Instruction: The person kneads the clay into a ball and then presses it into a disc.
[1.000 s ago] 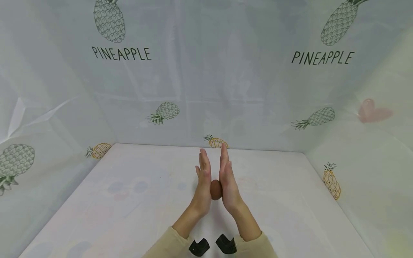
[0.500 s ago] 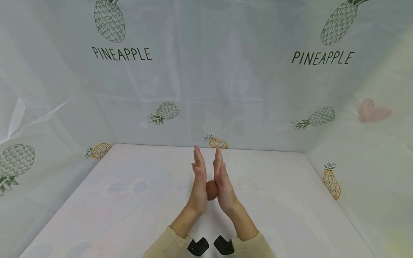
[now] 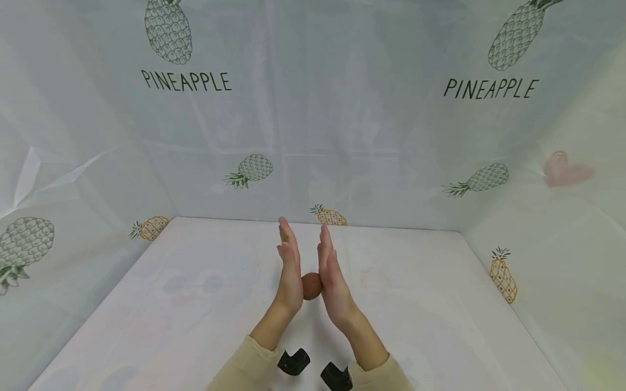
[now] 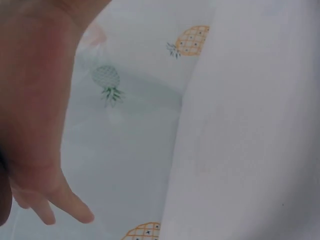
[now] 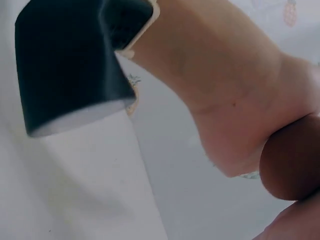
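Note:
A smooth brown ball [image 3: 312,285] sits between two upright palms above the table, in the middle of the head view. My left hand [image 3: 289,277] presses it from the left, fingers straight and pointing away. From the other side, my right hand [image 3: 335,285] presses it with its palm, its fingers straight too. The right wrist view shows the ball [image 5: 292,160] pinned between the two palms, partly cut off by the frame edge. In the left wrist view a hand [image 4: 37,100] fills the left side, and the ball cannot be made out clearly.
A white table [image 3: 415,304] lies under the hands. Around it hangs a pale curtain [image 3: 342,125] printed with pineapples. Black wrist camera mounts, left [image 3: 294,362] and right [image 3: 337,376], stick inward from the beige sleeves, near each other.
Both hands and the ball have shifted left. The left hand has moved slightly forward and the right slightly back, with the ball still held between the palms.

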### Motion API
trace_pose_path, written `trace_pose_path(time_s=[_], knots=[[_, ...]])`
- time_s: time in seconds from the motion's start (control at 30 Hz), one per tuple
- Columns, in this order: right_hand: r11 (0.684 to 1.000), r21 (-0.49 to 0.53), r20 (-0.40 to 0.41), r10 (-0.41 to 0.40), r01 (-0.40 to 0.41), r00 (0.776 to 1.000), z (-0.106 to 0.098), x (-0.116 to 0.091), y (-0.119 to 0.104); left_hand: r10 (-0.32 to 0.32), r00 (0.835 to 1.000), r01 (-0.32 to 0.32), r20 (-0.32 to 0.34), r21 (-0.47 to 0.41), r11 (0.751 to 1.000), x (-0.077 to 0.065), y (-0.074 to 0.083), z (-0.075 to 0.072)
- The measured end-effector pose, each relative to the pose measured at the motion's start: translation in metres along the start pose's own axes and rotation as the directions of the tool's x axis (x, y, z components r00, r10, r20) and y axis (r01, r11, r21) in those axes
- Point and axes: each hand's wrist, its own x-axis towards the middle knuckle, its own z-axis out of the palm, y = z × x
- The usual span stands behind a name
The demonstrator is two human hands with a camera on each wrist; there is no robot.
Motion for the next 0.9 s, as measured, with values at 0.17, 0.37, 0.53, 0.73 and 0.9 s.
trace_pose_path(time_s=[0.17, 0.37, 0.53, 0.73, 0.9], knots=[[0.999, -0.024, -0.007, -0.046, 0.045, 0.999, 0.002, -0.001, -0.005, -0.01, 0.999, 0.011, -0.034, 0.007, 1.0, 0.003, -0.006, -0.001], [0.992, -0.071, -0.033, -0.111, 0.108, 0.993, 0.001, -0.002, -0.01, -0.052, 0.999, 0.052, 0.005, 0.029, 0.998, 0.0, -0.011, 0.003], [0.99, -0.079, -0.048, -0.123, 0.119, 0.991, -0.002, -0.001, -0.01, -0.067, 0.997, 0.065, 0.048, 0.053, 0.997, -0.003, -0.015, 0.008], [0.991, -0.073, -0.09, -0.12, 0.114, 0.989, -0.009, -0.001, -0.006, -0.025, 0.993, 0.017, 0.114, 0.068, 0.998, -0.012, -0.017, 0.017], [0.993, -0.049, -0.102, -0.116, 0.111, 0.988, -0.013, 0.001, -0.004, -0.005, 0.991, 0.0, 0.134, 0.037, 0.999, -0.015, -0.013, 0.022]])
